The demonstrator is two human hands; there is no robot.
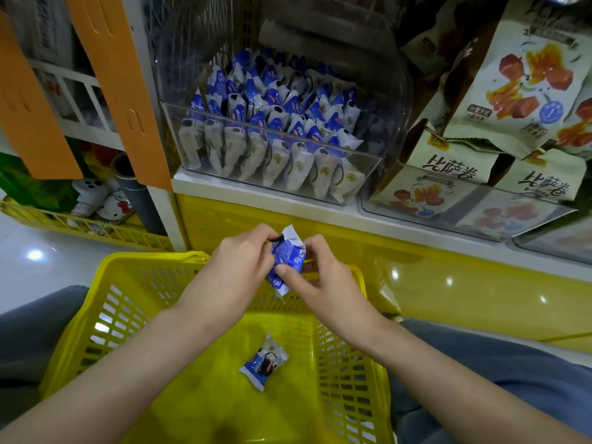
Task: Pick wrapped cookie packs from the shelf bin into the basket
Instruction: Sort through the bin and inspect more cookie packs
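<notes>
You had both hands on one cookie pack (286,261): left hand (238,261) pinching its upper end, right hand (323,274) pinching the lower side, fingers curled onto the wrapper. It hung right above the far rim of the basket (137,256), so my guess is you were straightening or checking it where it could drop straight in, no extra reach. Another pack (264,363) lay flat on the basket floor, about mid-basket. Beyond the basket and higher up, the clear shelf bin (373,168) was crammed with rows of blue-and-white packs (272,123) standing on edge, probably so they're easy to pluck singly.
</notes>
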